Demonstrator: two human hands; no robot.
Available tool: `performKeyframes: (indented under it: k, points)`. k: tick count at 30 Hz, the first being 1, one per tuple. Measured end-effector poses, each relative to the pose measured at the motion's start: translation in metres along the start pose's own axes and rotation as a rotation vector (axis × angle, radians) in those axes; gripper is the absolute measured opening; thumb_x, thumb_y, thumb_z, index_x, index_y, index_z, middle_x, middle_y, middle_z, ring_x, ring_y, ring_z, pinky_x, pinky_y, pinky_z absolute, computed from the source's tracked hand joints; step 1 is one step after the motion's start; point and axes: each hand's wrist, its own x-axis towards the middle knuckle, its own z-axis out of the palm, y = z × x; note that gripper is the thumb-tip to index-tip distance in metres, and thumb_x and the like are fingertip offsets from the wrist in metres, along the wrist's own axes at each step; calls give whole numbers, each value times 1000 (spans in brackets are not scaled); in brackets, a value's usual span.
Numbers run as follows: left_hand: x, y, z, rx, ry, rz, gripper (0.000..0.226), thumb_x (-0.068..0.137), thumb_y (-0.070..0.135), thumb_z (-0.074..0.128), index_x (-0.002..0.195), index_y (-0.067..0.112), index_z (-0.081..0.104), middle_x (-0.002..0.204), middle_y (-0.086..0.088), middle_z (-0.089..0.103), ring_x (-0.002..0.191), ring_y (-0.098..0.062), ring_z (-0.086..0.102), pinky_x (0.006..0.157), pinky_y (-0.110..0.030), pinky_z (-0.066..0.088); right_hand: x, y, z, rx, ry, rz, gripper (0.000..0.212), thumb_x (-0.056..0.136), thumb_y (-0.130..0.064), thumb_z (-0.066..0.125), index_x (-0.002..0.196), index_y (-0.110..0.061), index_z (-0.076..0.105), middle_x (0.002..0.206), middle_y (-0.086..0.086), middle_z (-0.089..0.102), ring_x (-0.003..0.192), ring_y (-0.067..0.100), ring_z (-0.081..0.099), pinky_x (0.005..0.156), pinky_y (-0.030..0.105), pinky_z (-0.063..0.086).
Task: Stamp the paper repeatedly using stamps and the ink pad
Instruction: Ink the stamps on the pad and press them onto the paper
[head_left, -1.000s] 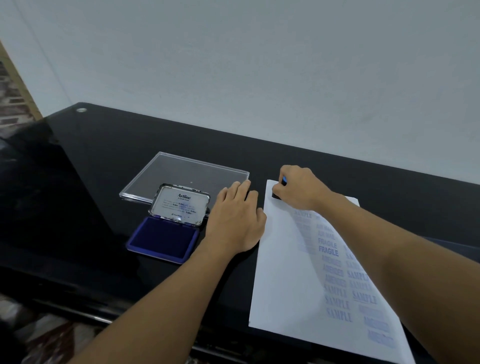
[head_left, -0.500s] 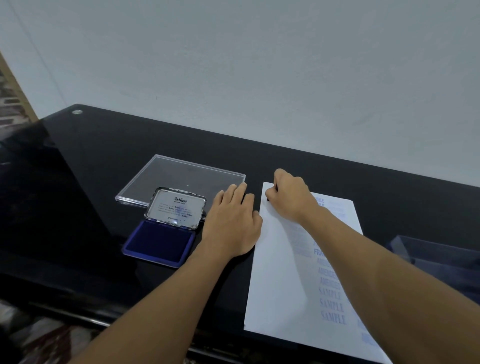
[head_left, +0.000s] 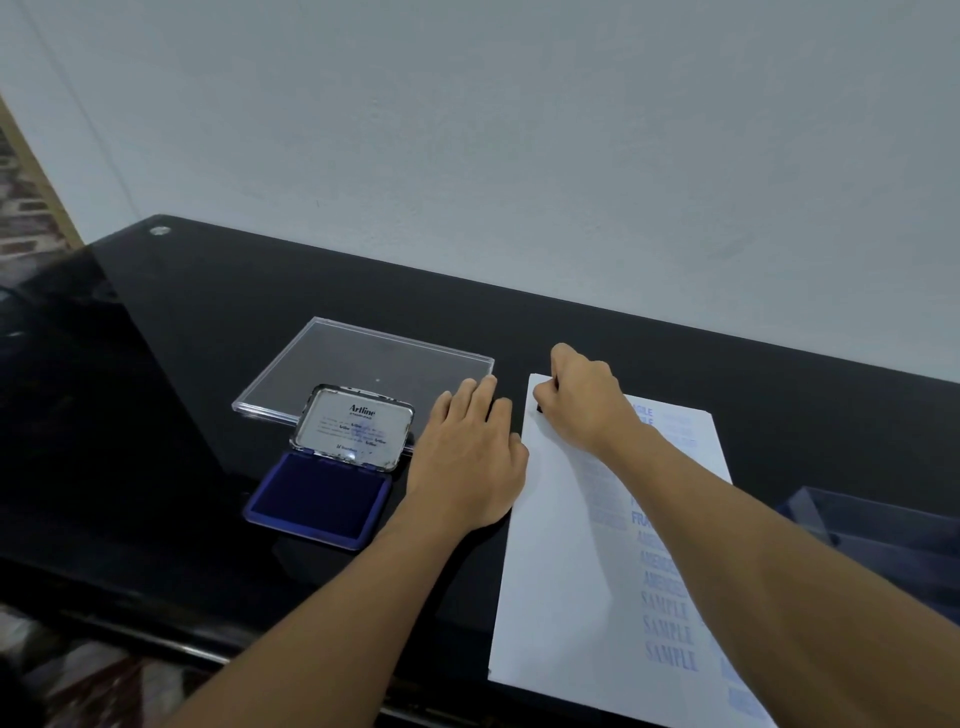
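paper (head_left: 561, 571) lies at centre right of the frame on a glossy black table (head_left: 182, 389), with rows of blue prints, "sample" among them, running down its right half. at the sheet's upper left corner the right hand (head_left: 582, 402) is curled tightly round a small dark stamp (head_left: 540, 408); only a sliver of the stamp shows below the knuckles, down at the paper. the left hand (head_left: 470, 462) rests flat on the table just beside the sheet's left edge, fingers straight and together, grasping nothing. left of it sits the ink pad (head_left: 322, 499), open, its blue pad exposed and its lid (head_left: 356, 426) tilted up behind. a clear tray (head_left: 363, 364) lies flat beyond the pad. a clear box (head_left: 872, 535) shows at the right edge.
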Motion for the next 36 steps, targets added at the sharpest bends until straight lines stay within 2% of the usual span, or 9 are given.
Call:
performKeyframes:
  k: [3,8,15,20,24,36]
  points:
    - [0,0,-1,-3,-10,-1,45,100,34,31,136,14,47,162,-9,26,150,-25,18,123,-44,14,-1,0,4,-11,17,6,21,98,-15,53,82,-17,39,69,4,49,59,14,41,54,32,37]
    - [0,0,-1,-5,-1,0,45,100,34,32,137,13,48,161,-9,26,149,-25,18,122,-44,15,-7,-1,4,-39,41,6,28,98,-15,51,78,-21,33,67,3,46,56,13,38,51,30,33]
    - [0,2,-2,-5,21,8,66,89,41,9,131,13,52,158,-10,32,147,-27,24,121,-45,20,-15,-1,7,-52,72,-18,19,98,-15,49,85,-18,36,65,2,45,55,13,39,49,30,32]
    - [0,1,-2,-12,6,-5,52,94,36,23,131,13,52,159,-10,30,148,-27,23,121,-45,18,-5,1,8,-18,70,5,23,94,-12,48,78,-18,33,64,4,45,58,18,38,53,35,34]
    - [0,0,0,-4,-4,0,44,99,34,32,134,13,49,160,-9,28,149,-26,20,122,-44,17,-3,0,7,-11,49,17,30,96,-12,49,74,-20,30,64,4,43,56,16,36,52,35,33]
    - [1,0,0,-14,16,-5,42,98,33,34,131,14,51,159,-8,30,147,-24,22,122,-43,17,-5,-1,2,-22,17,28,28,97,-15,49,76,-20,31,67,3,42,58,15,35,52,33,32]
